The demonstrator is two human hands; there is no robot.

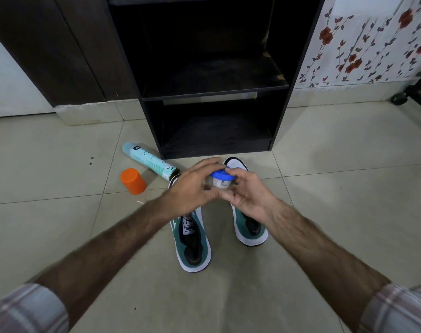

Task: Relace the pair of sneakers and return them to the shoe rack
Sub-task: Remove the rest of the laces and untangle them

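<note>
Two green-and-white sneakers stand side by side on the floor tiles, toes toward the rack: the left sneaker (192, 243) and the right sneaker (249, 227). Above them I hold a small clear jar with a blue lid (220, 180). My left hand (192, 188) grips the jar from the left, fingers arched over the lid. My right hand (249, 194) holds it from the right, thumb and fingers at the lid's rim. The dark shoe rack (214, 87) stands just beyond the sneakers. No laces are visible on the shoes.
A pale blue spray can (150, 162) lies on the floor left of the rack's base, with its orange cap (132, 181) beside it. A dark wooden panel is at the back left. A floral-papered wall and a black wheeled frame (401, 97) are at the right.
</note>
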